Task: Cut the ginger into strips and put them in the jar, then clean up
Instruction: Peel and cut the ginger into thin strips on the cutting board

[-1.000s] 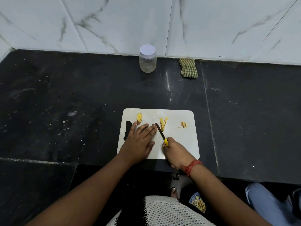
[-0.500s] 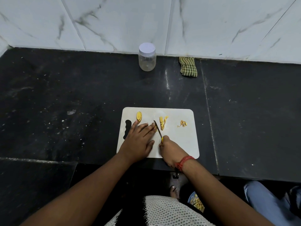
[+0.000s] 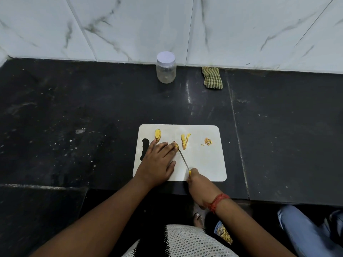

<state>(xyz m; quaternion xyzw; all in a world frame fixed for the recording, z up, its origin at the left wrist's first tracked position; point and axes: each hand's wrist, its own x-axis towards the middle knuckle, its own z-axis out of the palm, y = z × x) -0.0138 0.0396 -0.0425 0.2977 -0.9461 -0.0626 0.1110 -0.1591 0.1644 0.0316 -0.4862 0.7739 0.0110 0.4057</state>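
We see the ginger piece (image 3: 176, 146) under the left hand (image 3: 157, 162), whose fingers lie fairly straight, pressing it to the white cutting board (image 3: 206, 164). The knife (image 3: 183, 158) runs diagonally, tip at the ginger, yellow handle gripped in the right hand (image 3: 197, 186). A half piece (image 3: 158, 135) and cut strips (image 3: 185, 141) lie lengthwise, pointing away from us. The closed jar (image 3: 166, 68) and a checked cloth (image 3: 212, 77) stand well apart on the black counter (image 3: 74, 117), against a marble-tiled wall (image 3: 130, 25).

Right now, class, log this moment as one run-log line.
left hand pins ginger | right hand grips knife, slicing | jar lidded | board
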